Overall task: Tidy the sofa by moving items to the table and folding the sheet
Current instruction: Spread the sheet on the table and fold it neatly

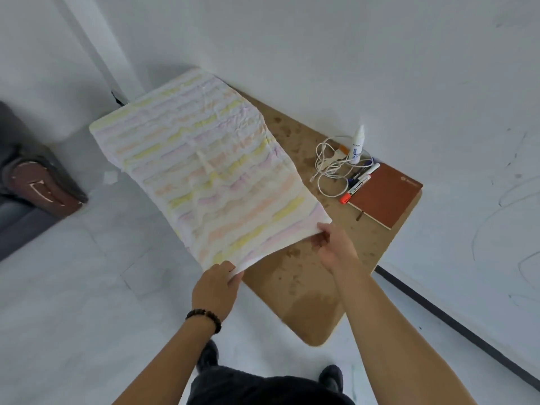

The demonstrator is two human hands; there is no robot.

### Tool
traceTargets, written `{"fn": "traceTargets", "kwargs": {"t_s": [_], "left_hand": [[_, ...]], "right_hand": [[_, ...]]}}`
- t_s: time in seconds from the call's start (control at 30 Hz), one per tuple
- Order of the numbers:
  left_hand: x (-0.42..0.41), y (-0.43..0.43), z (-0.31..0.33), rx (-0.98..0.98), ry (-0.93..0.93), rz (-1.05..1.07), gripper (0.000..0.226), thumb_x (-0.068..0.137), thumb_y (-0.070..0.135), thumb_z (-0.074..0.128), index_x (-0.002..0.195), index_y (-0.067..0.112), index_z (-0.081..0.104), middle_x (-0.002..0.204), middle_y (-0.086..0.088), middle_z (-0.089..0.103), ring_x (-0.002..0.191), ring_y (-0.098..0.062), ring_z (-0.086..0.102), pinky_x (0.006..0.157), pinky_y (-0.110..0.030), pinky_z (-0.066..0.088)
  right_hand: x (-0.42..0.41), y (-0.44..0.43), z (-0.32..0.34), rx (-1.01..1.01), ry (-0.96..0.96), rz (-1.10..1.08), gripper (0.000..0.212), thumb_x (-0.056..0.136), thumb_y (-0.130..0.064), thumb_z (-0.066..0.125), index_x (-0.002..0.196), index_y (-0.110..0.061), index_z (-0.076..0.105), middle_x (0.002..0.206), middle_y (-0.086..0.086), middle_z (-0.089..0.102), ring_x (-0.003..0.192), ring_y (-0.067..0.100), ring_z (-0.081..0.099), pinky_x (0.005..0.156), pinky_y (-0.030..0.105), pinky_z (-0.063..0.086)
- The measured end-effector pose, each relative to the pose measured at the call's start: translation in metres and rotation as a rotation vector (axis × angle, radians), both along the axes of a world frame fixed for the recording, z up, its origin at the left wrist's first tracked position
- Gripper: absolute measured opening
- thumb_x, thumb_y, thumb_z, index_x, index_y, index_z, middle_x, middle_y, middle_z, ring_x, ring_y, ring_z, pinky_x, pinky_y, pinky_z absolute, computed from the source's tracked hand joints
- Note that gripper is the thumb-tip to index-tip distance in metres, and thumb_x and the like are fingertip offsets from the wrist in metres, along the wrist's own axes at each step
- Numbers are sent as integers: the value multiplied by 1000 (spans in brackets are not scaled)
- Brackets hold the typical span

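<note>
A pastel-striped sheet (204,165), folded into a long strip, lies stretched across the brown table (306,287) and hangs past its left edge. My left hand (214,290), with a dark bead bracelet on the wrist, grips the sheet's near left corner. My right hand (333,247) pinches the near right corner, lifted a little off the tabletop. On the table's right part lie a brown notebook (385,194), markers (361,182), a tangled white cable (330,168) and a white spray bottle (358,144).
A dark sofa (17,217) with a brown cushion (43,185) sits at the left edge. The white wall runs right behind the table. Pale floor tiles surround the table, and my dark shoes (209,355) stand at its near end.
</note>
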State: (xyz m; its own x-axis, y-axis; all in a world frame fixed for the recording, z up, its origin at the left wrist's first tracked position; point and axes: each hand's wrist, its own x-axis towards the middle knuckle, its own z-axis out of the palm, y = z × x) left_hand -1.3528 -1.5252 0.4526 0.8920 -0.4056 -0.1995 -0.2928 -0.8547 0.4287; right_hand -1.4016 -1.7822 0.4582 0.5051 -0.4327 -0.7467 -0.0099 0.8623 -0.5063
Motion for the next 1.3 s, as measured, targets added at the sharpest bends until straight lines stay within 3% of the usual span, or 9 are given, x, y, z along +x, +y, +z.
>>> {"fn": "traceTargets", "kwargs": {"t_s": [0.1, 0.23, 0.43, 0.6, 0.8, 0.97, 1.07, 1.2, 1.3], "left_hand": [[-29, -21, 3, -33, -1, 68, 14, 99, 34, 50, 97, 22, 55, 85, 5, 53, 81, -20, 53, 66, -29, 40], [-52, -42, 11, -45, -30, 142, 23, 97, 10, 51, 117, 12, 60, 96, -4, 55, 91, -26, 52, 72, -29, 36], [-60, -56, 20, -105, -120, 312, 23, 95, 9, 54, 115, 11, 65, 90, -2, 57, 91, -27, 57, 74, -31, 44], [-56, -62, 12, -135, -147, 427, 17, 92, 13, 58, 108, 12, 64, 96, -5, 66, 91, -28, 61, 71, -34, 48], [-48, -77, 2, -182, -126, 543, 9, 89, 16, 64, 98, 14, 65, 81, -2, 66, 72, -22, 57, 61, -27, 40], [-42, -80, -4, -160, -93, 570, 12, 88, 18, 64, 99, 16, 65, 84, -1, 68, 76, -23, 60, 61, -26, 40], [-41, -80, -2, -102, -69, 605, 13, 89, 19, 63, 101, 16, 65, 89, 0, 67, 83, -23, 60, 62, -29, 42], [-41, -83, 4, -35, -55, 704, 10, 90, 17, 60, 99, 17, 64, 87, -1, 66, 79, -20, 55, 63, -31, 43], [-41, -87, 7, 54, -13, 781, 20, 88, 9, 58, 106, 16, 60, 89, -5, 64, 77, -21, 50, 62, -31, 40]], "right_hand": [[-10, -35, 3, 75, -62, 163, 6, 89, -1, 57, 91, -7, 57, 80, 5, 52, 72, 18, 51, 68, 30, 43], [1, -62, 10, 121, -81, 221, 26, 91, -14, 61, 68, -16, 49, 57, -5, 43, 51, 10, 46, 58, 26, 41], [35, -74, -7, -49, 126, 543, 11, 99, -32, 55, 91, -24, 59, 82, -2, 54, 72, 13, 55, 60, 27, 50], [28, -57, -34, -42, 258, 682, 22, 99, -24, 57, 112, -7, 53, 92, 8, 50, 72, 17, 52, 60, 28, 45], [25, -58, -62, -186, 394, 727, 16, 95, -24, 62, 91, -10, 57, 75, 5, 44, 56, 12, 44, 53, 25, 43], [56, -63, -82, -332, 469, 727, 31, 90, -40, 66, 106, -18, 50, 94, 0, 51, 82, 18, 62, 73, 35, 57], [76, -68, -96, -357, 538, 804, 55, 78, -54, 74, 110, -14, 56, 95, 1, 63, 77, 16, 63, 63, 30, 55], [99, -79, -107, -313, 499, 891, 43, 87, -39, 66, 120, -12, 60, 107, 5, 64, 83, 18, 62, 59, 29, 52], [117, -98, -83, -150, 330, 715, 22, 92, -23, 50, 109, -10, 55, 101, 9, 60, 86, 23, 61, 68, 34, 55]]}}
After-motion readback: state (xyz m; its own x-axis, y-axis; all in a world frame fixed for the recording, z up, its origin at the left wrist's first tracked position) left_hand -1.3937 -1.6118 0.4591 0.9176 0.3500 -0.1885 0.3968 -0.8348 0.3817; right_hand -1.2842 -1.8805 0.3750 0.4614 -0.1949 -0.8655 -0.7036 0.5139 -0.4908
